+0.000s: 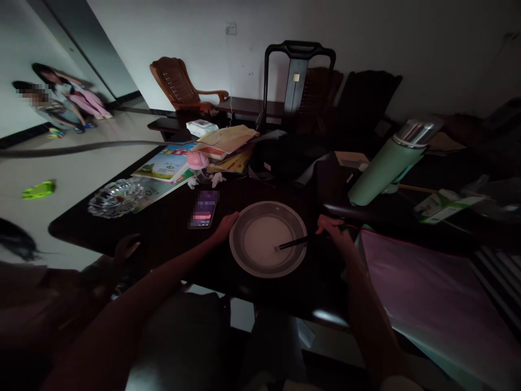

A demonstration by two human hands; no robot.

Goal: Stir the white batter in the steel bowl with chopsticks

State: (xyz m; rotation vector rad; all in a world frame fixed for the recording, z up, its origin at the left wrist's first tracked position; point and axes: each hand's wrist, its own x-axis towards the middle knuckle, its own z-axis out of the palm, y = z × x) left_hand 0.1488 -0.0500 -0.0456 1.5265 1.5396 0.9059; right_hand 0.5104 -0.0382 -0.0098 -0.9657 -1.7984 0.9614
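Note:
A round metal basin point(240, 258) with pale liquid in it sits on the dark table point(171, 233) in front of me. My left hand point(225, 226) rests against the basin's left rim, fingers held together. My right hand point(331, 228) is closed on dark chopsticks point(291, 244), whose tips dip into the liquid. A phone point(203, 209) lies just left of the basin.
Another person's hand point(127, 247) rests on the table's near left edge. A glass ashtray point(116, 198), books point(169, 163), a pink toy point(198, 161) and a green thermos point(386, 163) crowd the table. A pink sheet point(427, 293) lies at right. Chairs stand behind. Two people are far left.

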